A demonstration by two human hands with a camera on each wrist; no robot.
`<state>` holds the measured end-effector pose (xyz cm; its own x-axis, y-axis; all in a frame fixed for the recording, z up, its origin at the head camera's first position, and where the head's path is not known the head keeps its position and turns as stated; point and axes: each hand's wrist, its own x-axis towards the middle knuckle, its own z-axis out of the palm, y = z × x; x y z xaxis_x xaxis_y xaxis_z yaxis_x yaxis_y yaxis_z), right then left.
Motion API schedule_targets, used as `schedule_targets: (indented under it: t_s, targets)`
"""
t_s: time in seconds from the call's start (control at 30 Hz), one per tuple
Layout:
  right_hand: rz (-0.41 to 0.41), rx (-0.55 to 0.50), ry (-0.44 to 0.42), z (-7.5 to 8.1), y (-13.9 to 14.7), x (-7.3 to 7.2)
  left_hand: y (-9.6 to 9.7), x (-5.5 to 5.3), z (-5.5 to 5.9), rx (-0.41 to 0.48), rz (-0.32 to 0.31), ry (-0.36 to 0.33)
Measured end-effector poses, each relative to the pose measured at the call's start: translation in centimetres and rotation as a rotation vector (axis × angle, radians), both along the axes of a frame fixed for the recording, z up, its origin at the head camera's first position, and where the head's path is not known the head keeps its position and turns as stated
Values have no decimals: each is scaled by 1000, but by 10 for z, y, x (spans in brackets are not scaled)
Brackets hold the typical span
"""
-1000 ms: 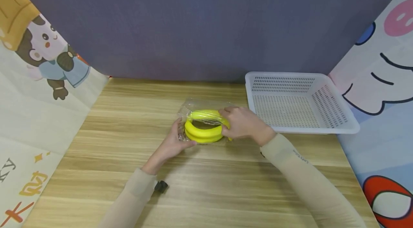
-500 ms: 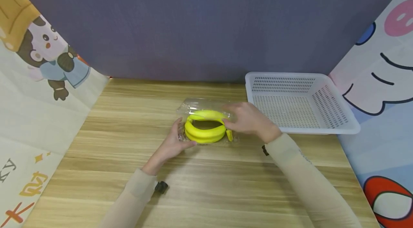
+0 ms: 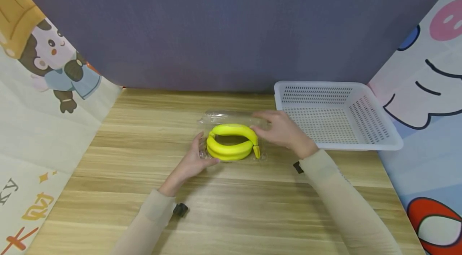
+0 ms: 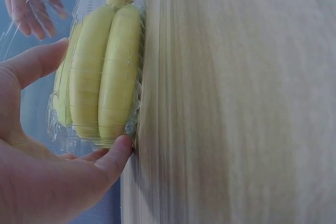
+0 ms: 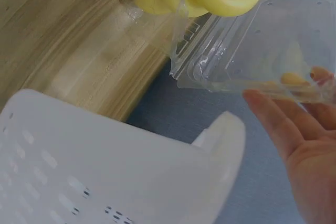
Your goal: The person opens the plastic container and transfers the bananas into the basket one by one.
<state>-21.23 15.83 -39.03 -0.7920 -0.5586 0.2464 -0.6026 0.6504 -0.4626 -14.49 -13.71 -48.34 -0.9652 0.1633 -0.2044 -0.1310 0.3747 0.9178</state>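
Observation:
Yellow bananas (image 3: pixel 231 150) lie in a clear hinged plastic box (image 3: pixel 264 156) in the middle of the tabletop. The lid (image 3: pixel 220 116) stands raised on the far side. At the box's left end my left hand (image 3: pixel 191 162) grips it, thumb at the near corner and fingers along the end. My right hand (image 3: pixel 283 132) holds the lid at its right edge. In the right wrist view, its fingers (image 5: pixel 283 124) reach to the lid's rim, some tips showing through the plastic. The right thumb's hold is hard to make out.
A white perforated basket (image 3: pixel 335 146) stands at the back right, close to my right hand. A dark wall (image 3: pixel 216 34) rises behind the wooden table (image 3: pixel 231 215). Printed cartoon sheets (image 3: pixel 39 134) border both sides.
The lid has swung up and back, off the bananas. My right hand has moved a little right and away with it, leaving the banana stem in sight. My left hand has stayed put.

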Motion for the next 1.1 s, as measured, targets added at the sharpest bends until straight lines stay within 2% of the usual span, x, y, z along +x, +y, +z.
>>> schedule_targets:
  t_s: [0.23,0.47,0.83,1.1]
  targets:
    - [-96,-124,-39,-4,1,-1,0,1,0,4,-3,11]
    - [-123,-296,-57,-9,2,-4,0,1,0,7,1,-6]
    - [-164,-457,-34,-11,1,-10,1,-1,0,21,-16,-16]
    - [-205,-555,-69,-11,0,-14,1,0,1,-15,-2,2]
